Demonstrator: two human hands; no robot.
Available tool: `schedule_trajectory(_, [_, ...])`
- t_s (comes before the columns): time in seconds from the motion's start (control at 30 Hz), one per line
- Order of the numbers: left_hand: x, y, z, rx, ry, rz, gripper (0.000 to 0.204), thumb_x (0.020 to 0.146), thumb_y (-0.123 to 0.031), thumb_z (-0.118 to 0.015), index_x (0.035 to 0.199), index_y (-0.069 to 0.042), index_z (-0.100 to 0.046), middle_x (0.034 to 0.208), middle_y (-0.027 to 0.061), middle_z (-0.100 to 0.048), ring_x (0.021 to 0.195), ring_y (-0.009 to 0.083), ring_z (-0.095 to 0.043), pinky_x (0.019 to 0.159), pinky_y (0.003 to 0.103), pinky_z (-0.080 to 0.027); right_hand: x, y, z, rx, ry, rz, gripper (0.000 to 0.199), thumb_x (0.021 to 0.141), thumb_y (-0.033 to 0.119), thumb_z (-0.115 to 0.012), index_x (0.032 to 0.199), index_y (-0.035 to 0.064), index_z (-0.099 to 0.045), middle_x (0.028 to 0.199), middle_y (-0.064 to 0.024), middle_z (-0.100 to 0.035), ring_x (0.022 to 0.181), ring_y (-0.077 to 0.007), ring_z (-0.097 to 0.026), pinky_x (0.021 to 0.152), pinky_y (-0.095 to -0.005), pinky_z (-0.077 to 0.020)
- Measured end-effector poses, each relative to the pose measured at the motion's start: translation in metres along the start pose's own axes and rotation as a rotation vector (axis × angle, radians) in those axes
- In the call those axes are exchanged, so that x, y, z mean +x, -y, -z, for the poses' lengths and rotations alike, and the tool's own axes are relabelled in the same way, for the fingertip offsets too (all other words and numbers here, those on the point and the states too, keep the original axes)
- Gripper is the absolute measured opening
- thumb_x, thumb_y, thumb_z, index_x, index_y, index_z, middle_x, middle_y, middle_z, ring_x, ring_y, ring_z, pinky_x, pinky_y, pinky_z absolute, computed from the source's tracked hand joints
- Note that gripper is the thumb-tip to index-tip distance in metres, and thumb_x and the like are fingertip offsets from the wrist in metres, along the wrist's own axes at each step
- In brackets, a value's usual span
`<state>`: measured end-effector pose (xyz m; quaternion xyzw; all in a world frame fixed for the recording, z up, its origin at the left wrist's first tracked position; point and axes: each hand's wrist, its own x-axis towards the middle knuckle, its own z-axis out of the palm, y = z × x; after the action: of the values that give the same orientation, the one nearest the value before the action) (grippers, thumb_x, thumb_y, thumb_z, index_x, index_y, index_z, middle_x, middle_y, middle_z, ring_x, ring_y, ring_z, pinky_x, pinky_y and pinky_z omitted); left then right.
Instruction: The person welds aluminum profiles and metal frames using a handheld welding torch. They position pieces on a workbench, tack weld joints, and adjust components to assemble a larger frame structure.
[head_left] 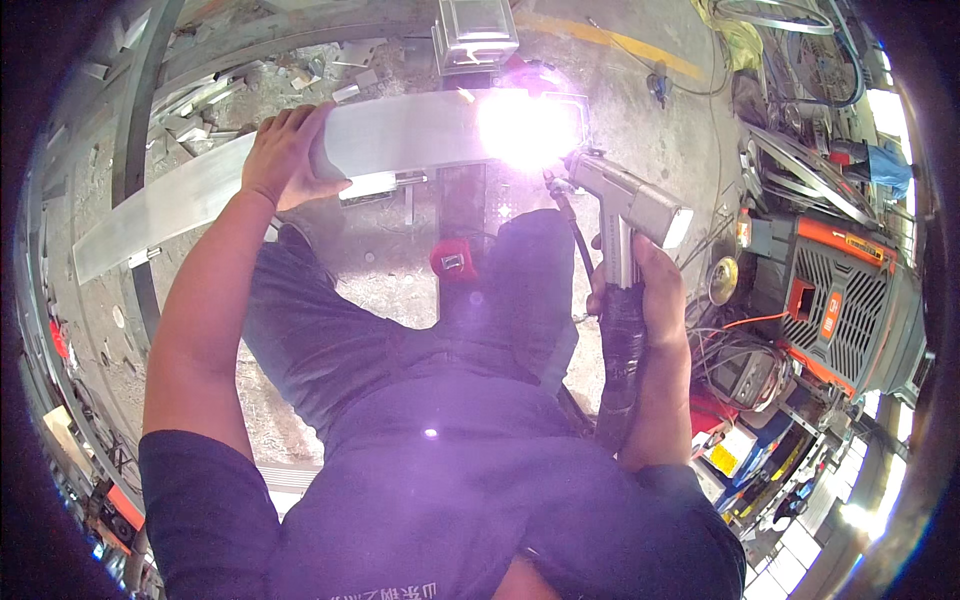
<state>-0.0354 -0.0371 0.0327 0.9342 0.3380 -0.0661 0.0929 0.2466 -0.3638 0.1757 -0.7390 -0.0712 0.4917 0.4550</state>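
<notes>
My left hand [285, 155] presses down on top of a long flat metal bar [190, 195] that runs from the far left to the middle. My right hand [650, 290] grips the handle of a grey welding gun [625, 205]. The gun's nozzle points left at the bar's right end, where a blinding white-violet arc [525, 125] hides the joint. A thick black hose [620, 360] runs from the gun down along my right forearm. My knees in dark trousers sit just below the bar.
An orange and black welding machine [845, 300] with cables stands at the right. A shiny metal box [475, 35] sits beyond the arc. Metal offcuts [200, 105] litter the concrete floor at the upper left. Curved steel bars [140, 130] run along the left.
</notes>
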Motion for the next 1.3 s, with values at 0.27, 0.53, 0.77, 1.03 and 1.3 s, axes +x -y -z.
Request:
schedule_trajectory(0.27, [-0.001, -0.002, 0.001, 0.016, 0.006, 0.016, 0.111, 0.062, -0.054, -0.085, 0.155, -0.018, -0.036, 0.146, 0.0121, -0.049, 0.136, 0.0337, -0.045, 0.12, 0.046, -0.032, -0.006, -0.003, 0.001, -0.057, -0.004, 0.018, 0.05, 0.107, 0.038, -0.04, 0.095, -0.0033, -0.065, 0.069, -0.0119, -0.066, 0.056, -0.021, -0.065, 0.052, -0.0343, -0.0515])
schedule_trajectory(0.53, [-0.001, 0.002, -0.002, -0.003, -0.051, -0.028, 0.111, 0.061, -0.053, -0.085, 0.154, -0.018, -0.037, 0.145, 0.0133, -0.05, 0.134, 0.0345, -0.047, 0.118, 0.046, -0.034, -0.011, -0.005, 0.003, -0.019, 0.001, 0.015, 0.048, 0.107, 0.036, -0.042, 0.097, -0.0041, -0.066, 0.07, -0.0123, -0.066, 0.056, -0.0213, -0.066, 0.052, -0.0334, -0.0521])
schedule_trajectory(0.77, [0.0, 0.006, -0.006, 0.03, -0.042, -0.036, 0.113, 0.062, -0.06, -0.082, 0.156, -0.018, -0.036, 0.147, 0.0142, -0.049, 0.135, 0.0359, -0.046, 0.117, 0.049, -0.035, -0.019, -0.004, 0.001, -0.143, -0.027, 0.021, 0.055, 0.106, 0.045, -0.041, 0.117, -0.0041, -0.063, 0.066, -0.0121, -0.064, 0.053, -0.0202, -0.062, 0.052, -0.0328, -0.0497])
schedule_trajectory(1.03, [0.0, 0.007, -0.009, 0.042, -0.008, -0.016, 0.115, 0.062, -0.061, -0.083, 0.157, -0.016, -0.035, 0.15, 0.0161, -0.048, 0.137, 0.0383, -0.044, 0.118, 0.051, -0.032, -0.041, -0.013, 0.031, 0.252, -0.044, 0.178, 0.071, 0.101, 0.057, -0.052, 0.12, -0.012, -0.056, 0.062, -0.0152, -0.058, 0.046, -0.0238, -0.056, 0.046, -0.0346, -0.0485])
schedule_trajectory(1.3, [0.004, 0.002, -0.004, 0.133, 0.086, -0.012, 0.124, 0.062, -0.061, -0.084, 0.161, -0.012, -0.026, 0.153, 0.0187, -0.042, 0.14, 0.0384, -0.041, 0.117, 0.053, -0.031, -0.044, -0.021, 0.049, 0.26, -0.043, 0.21, 0.066, 0.104, 0.053, -0.045, 0.124, -0.0092, -0.056, 0.064, -0.0138, -0.059, 0.049, -0.024, -0.057, 0.051, -0.0345, -0.05])
